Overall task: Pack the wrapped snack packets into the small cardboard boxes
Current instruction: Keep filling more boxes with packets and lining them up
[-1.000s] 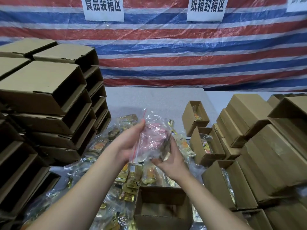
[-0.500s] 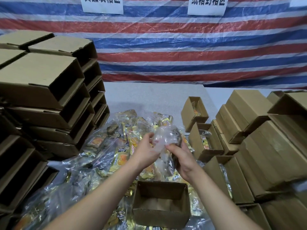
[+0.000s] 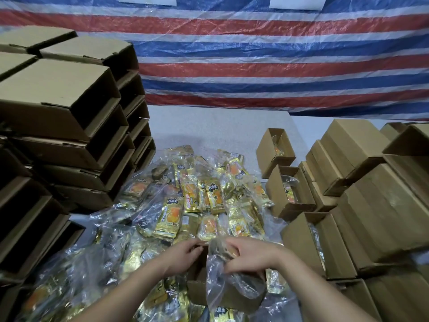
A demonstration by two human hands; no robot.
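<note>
Both hands, left (image 3: pixel 180 256) and right (image 3: pixel 249 255), grip clamped on clear bag (image 3: pixel 228 278) over open box (image 3: pixel 199 291); packet pile (image 3: pixel 197 201) crowds its edges.

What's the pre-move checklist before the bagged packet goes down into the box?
1. Both hands on the clear bag: left hand and right hand grip its top. Ok.
2. Bag over the open box: ok.
3. Box empty inside: cannot tell, bag hides it.
4. Bag sealed: cannot tell.
5. Loose packets crowd the box's edges: not ok.
</note>
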